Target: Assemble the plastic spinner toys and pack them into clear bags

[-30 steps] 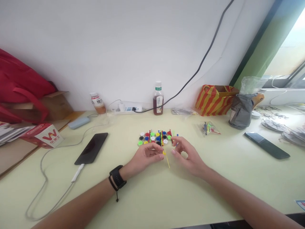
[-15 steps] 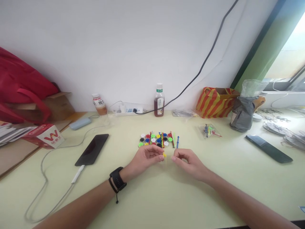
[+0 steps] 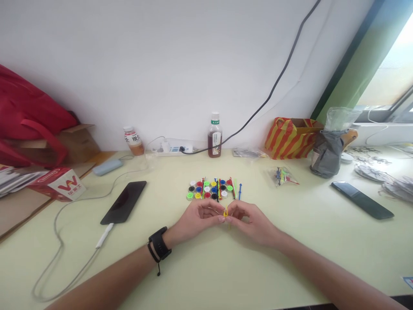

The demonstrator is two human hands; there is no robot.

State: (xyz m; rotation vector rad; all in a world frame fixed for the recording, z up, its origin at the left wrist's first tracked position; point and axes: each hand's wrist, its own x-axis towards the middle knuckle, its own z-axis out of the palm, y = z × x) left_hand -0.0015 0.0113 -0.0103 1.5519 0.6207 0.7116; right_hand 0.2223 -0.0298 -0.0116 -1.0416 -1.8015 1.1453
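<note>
Above the near side of the table, the fingertips of my left hand [image 3: 204,217] and my right hand [image 3: 250,219] meet around a small yellow plastic piece [image 3: 226,212]. Both hands pinch it; a thin yellow bar sticks out above and below the fingertips. Just beyond the hands lie rows of small round plastic discs [image 3: 207,189] in white, red, blue, green, yellow and black. Thin coloured arrow-like sticks lie among them, and a blue arrow [image 3: 240,191] lies at their right end. My fingers hide part of the yellow piece.
A black phone [image 3: 124,202] with a charging cable lies left, another phone [image 3: 362,200] right. A clear bag of coloured parts [image 3: 282,176] lies right of the discs. Along the wall stand a dark drink bottle [image 3: 214,135], a power strip [image 3: 176,149] and a striped bag [image 3: 292,138].
My right hand has moved left to meet my left hand, and its fingertips now pinch the yellow piece too. The left hand has hardly moved.
</note>
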